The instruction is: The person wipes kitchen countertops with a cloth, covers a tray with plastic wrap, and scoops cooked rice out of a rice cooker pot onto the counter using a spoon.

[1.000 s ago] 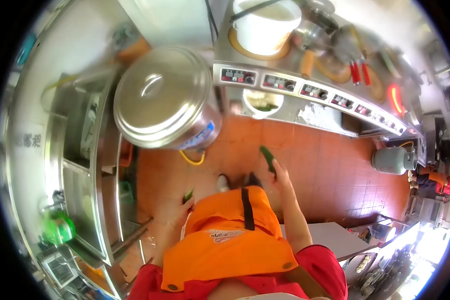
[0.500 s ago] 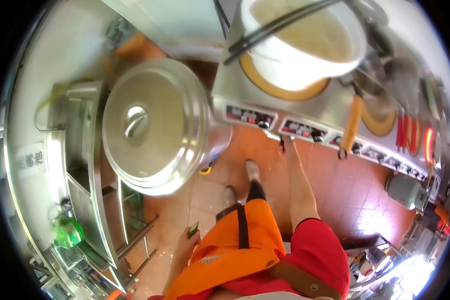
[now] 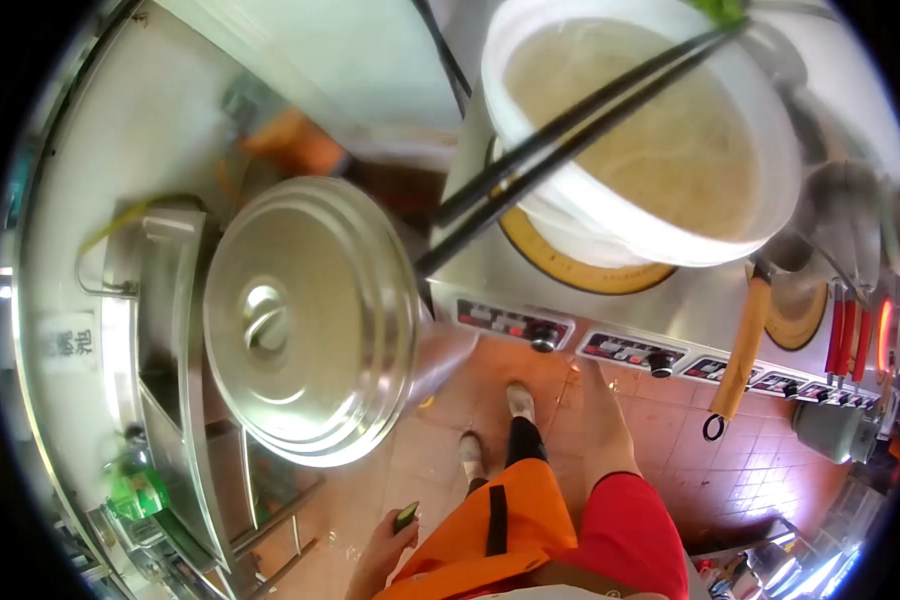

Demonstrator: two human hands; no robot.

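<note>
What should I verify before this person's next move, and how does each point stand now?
1. Left hand holds the green vegetable piece: ok.
2. Right hand's grip: cannot tell; the right forearm disappears behind the cooktop edge.
3. Lid on the steel pot: ok.
4. White bucket opening unobstructed: not ok; long black sticks cross it in this view.
5. Wooden handle kept behind the cooktop's front edge: not ok; it overhangs.

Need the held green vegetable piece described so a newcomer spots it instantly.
Find the big lidded steel pot at left, then look below it to the left hand beside the orange apron. The green vegetable piece pokes from its grip, distinguished by a pale cut face rimmed dark green.
</note>
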